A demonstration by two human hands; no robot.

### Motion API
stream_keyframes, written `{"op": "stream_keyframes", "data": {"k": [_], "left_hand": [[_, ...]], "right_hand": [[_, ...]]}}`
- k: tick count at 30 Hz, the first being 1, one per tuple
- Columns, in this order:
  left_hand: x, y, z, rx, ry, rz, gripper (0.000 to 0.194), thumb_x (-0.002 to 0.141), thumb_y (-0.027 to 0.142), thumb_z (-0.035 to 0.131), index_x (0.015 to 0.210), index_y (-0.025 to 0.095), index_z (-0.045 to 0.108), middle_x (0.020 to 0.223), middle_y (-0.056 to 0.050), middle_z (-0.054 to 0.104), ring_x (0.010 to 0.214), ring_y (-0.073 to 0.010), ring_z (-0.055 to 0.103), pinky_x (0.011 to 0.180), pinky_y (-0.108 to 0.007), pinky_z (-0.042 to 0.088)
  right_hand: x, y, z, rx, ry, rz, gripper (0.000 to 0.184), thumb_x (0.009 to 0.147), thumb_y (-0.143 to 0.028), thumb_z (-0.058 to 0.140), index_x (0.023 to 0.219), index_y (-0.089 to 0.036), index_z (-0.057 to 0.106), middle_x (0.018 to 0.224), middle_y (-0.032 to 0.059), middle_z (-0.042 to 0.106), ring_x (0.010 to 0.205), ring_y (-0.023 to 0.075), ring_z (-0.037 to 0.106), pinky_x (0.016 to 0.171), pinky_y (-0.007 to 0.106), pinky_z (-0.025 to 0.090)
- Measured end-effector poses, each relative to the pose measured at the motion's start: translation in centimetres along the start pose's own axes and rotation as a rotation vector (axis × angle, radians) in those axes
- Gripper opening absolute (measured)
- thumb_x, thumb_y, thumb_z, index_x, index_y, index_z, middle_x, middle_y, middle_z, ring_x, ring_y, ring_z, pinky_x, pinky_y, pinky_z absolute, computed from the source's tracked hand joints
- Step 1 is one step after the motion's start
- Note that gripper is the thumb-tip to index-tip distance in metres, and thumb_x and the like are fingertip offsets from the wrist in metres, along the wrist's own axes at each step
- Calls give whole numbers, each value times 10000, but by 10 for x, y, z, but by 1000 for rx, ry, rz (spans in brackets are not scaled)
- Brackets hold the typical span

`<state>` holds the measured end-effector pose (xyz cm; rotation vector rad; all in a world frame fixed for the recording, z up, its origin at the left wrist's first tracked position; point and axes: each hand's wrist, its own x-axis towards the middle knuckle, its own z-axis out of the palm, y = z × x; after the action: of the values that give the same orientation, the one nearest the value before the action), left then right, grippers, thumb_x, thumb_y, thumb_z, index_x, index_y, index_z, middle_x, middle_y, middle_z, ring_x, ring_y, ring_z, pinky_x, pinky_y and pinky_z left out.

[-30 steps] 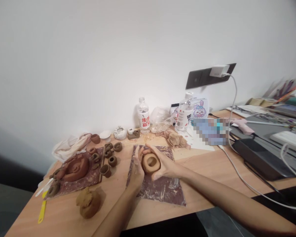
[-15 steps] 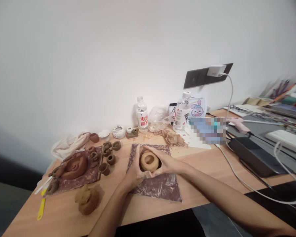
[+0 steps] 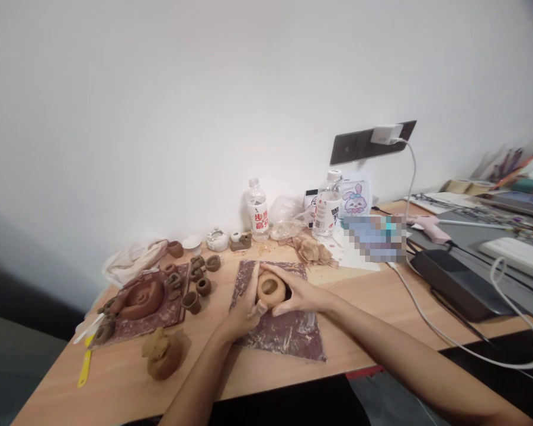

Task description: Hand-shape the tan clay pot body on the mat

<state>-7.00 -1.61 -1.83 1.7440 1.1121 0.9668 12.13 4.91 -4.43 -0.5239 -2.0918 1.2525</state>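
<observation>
A small round clay pot (image 3: 277,299) with a hole in its top stands on a dark red, clay-smeared board (image 3: 288,337). My left hand (image 3: 247,307) curves around its left side, and my right hand (image 3: 299,290) cups it from the right. Both palms are around the pot, fingers curled behind it, where the fingertips are partly hidden. Left of my forearm sits a lump of tan clay (image 3: 163,355). Several little brown clay pots (image 3: 190,302) stand between the two boards.
On the left, another board (image 3: 160,324) bears a reddish clay piece (image 3: 142,297). A yellow tool (image 3: 84,368) lies near the table's left edge. Bottles (image 3: 258,214), crumpled brown paper (image 3: 314,252) and a white pot (image 3: 217,239) line the wall. A white cable (image 3: 430,322) crosses the right side.
My left hand has shifted its grip, its thumb now drawn back along the pot's near left side. The right hand stays against the pot. The whole view has shifted slightly.
</observation>
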Motion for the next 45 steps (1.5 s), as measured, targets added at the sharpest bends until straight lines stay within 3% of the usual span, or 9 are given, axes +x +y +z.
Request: {"op": "stream_keyframes", "data": {"k": [4,7,16,24,28,32,38,42,45], "left_hand": [[1,2,-5,16,-70,-73,1002,690,396,764,1502,177,219,1553,-146,303,1426,-331,288,1164,-474,253],[1,2,-5,20,-39,-106,967,681,289,767,1494,201,250,1540,-118,341,1423,-318,298,1170,-472,239],[4,0,-8,-129,-58,-82,959,634,300,795,1464,200,326,1516,-117,386,1396,-322,351,1143,-459,304],[3,1,2,33,33,-92,885,674,225,754,1456,216,340,1504,-114,406,1396,-303,356,1169,-469,247],[3,3,3,1,12,-99,1050,565,201,830,1470,213,297,1497,-128,408,1401,-313,344,1167,-455,254],[3,2,6,75,52,-102,943,663,227,762,1473,189,281,1511,-133,383,1407,-299,334,1173,-441,239],[4,1,5,14,7,-124,1063,590,215,808,1480,190,228,1500,-119,398,1408,-316,321,1165,-433,266],[4,-1,6,51,29,-77,924,703,257,731,1478,189,232,1483,-118,423,1388,-306,357,1157,-437,277],[4,-3,5,31,40,-73,930,682,249,750,1469,207,256,1464,-114,447,1379,-319,368,1155,-457,274]], "right_hand": [[4,6,-6,247,-51,38,1037,545,-371,873,1447,-230,380,1462,123,441,1329,274,432,1121,451,296],[6,8,-7,391,-31,79,939,526,-350,877,1371,-231,487,1396,102,524,1278,258,496,1085,445,355],[7,5,-15,591,-133,159,937,529,-314,886,1371,-233,483,1348,114,569,1282,245,494,1081,439,359],[6,7,-18,535,-116,167,939,524,-248,881,1373,-243,482,1362,109,559,1262,244,517,1081,461,360],[4,7,-22,403,-129,88,958,527,-231,880,1391,-230,466,1394,120,526,1292,261,484,1087,465,353],[3,11,-21,280,-50,42,877,566,-261,864,1364,-201,505,1395,130,522,1274,279,500,1077,465,369],[4,17,-25,370,-188,117,961,568,-252,876,1419,-213,430,1461,135,442,1313,275,456,1119,438,327],[4,19,-26,351,-133,163,908,576,-274,874,1388,-209,472,1431,131,483,1289,291,484,1111,464,342],[4,16,-26,342,-125,161,914,562,-294,880,1380,-208,480,1443,132,468,1298,294,472,1116,463,336]]}}
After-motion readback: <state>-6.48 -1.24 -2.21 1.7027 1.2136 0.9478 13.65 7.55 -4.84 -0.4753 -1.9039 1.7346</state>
